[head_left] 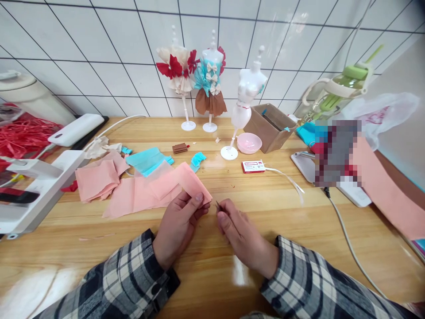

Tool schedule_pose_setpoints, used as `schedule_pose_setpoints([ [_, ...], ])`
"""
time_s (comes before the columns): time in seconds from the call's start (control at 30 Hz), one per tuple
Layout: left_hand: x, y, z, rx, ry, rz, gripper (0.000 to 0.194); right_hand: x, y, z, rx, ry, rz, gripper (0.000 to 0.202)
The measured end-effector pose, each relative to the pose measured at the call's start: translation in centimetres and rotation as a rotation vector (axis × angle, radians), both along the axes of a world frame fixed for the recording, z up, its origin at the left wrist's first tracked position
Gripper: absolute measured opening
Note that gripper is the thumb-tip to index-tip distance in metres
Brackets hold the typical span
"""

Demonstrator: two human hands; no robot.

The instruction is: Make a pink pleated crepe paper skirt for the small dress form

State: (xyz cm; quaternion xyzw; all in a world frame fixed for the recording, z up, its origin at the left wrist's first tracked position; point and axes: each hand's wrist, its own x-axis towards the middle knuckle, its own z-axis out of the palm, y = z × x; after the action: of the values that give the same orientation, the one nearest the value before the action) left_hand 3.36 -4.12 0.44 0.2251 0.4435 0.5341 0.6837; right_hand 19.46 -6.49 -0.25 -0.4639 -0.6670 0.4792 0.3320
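My left hand (182,221) pinches a folded strip of pink crepe paper (193,180) between thumb and fingers. Just right of the strip's tip, my right hand (239,230) is closed around a small pointed metal tool (218,205). Only the tool's tip shows; the fingers hide the rest, so I cannot tell its exact kind. The tip and the paper look slightly apart. Behind my left hand lie a larger pink sheet (128,197), a pink folded stack (96,179) and blue crepe paper (148,160).
Two dressed mini mannequins (181,73) and a bare white one (244,95) stand near the tiled wall. Beside them are a pink bowl (249,143), a cardboard box (274,128) and a small red-white box (253,166). A power strip (43,190) is left; a cable (348,243) crosses right.
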Motion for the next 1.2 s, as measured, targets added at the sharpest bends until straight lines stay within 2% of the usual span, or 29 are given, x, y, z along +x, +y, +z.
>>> schedule_pose_setpoints([
  [0.07, -0.1, 0.0, -0.1, 0.014, 0.045, -0.033, 0.025, -0.1, 0.1, 0.1, 0.011, 0.008, -0.035, 0.021],
  [0.17, -0.3, -0.3, -0.3, 0.075, 0.232, -0.142, 0.023, -0.1, 0.5, 0.6, 0.003, 0.06, -0.124, 0.031],
  [0.3, -0.5, -0.8, -0.2, 0.153, 0.505, -0.222, 0.027, -0.1, 0.9, 0.9, 0.107, -0.021, -0.245, 0.011],
  [0.4, -0.6, -0.5, 0.2, 0.252, 0.564, -0.249, 0.024, 0.8, 1.0, 1.1, 0.356, -0.102, -0.251, 0.008],
  [0.43, -0.8, -0.3, 0.3, 0.278, 0.549, -0.237, 0.025, 1.3, 1.0, 1.2, 0.479, -0.119, -0.227, 0.005],
  [0.5, -1.4, 0.3, 0.6, 0.251, 0.469, -0.243, 0.036, 2.5, 1.1, 1.6, 0.765, -0.174, -0.15, 0.015],
  [0.53, -1.7, 0.5, 0.8, 0.184, 0.394, -0.304, 0.043, 3.1, 1.1, 1.8, 0.915, -0.223, -0.105, 0.019],
  [0.6, -2.5, 0.8, 1.1, -0.021, 0.2, -0.57, 0.058, 4.0, 1.2, 2.2, 1.121, -0.34, -0.017, 0.021],
  [0.67, -3.1, 0.8, 1.5, -0.191, -0.005, -0.811, 0.084, 4.4, 1.2, 2.5, 1.201, -0.422, 0.058, 0.019],
  [0.7, -3.2, 0.7, 1.7, -0.238, -0.077, -0.89, 0.088, 4.4, 1.2, 2.5, 1.204, -0.443, 0.101, 0.019],
  [0.73, -3.3, 0.5, 1.8, -0.26, -0.112, -0.935, 0.084, 4.3, 1.2, 2.5, 1.189, -0.452, 0.145, 0.019],
  [0.8, -3.1, 0.3, 1.9, -0.247, -0.078, -0.942, 0.057, 4.2, 1.2, 2.3, 1.137, -0.452, 0.228, 0.02],
  [0.87, -2.9, 0.2, 1.8, -0.191, 0.045, -0.872, 0.034, 4.1, 1.3, 2.1, 1.094, -0.45, 0.25, 0.023],
  [0.93, -2.6, 0.4, 1.6, -0.098, 0.194, -0.773, 0.028, 4.1, 1.5, 2.0, 1.026, -0.415, 0.187, 0.03],
  [1.0, -2.5, 0.6, 1.5, 0.037, 0.384, -0.685, 0.026, 3.9, 1.8, 1.9, 0.834, -0.309, 0.071, 0.038],
  [1.07, -2.4, 0.8, 1.3, 0.165, 0.574, -0.637, 0.026, 3.6, 2.1, 1.8, 0.537, -0.165, 0.003, 0.036],
  [1.13, -2.3, 0.7, 1.1, 0.248, 0.698, -0.65, 0.028, 3.0, 2.4, 1.6, 0.259, -0.067, 0.02, 0.024],
  [1.2, -2.2, 0.5, 0.9, 0.294, 0.753, -0.692, 0.028, 2.3, 2.4, 1.3, 0.07, -0.043, 0.044, 0.017],
])
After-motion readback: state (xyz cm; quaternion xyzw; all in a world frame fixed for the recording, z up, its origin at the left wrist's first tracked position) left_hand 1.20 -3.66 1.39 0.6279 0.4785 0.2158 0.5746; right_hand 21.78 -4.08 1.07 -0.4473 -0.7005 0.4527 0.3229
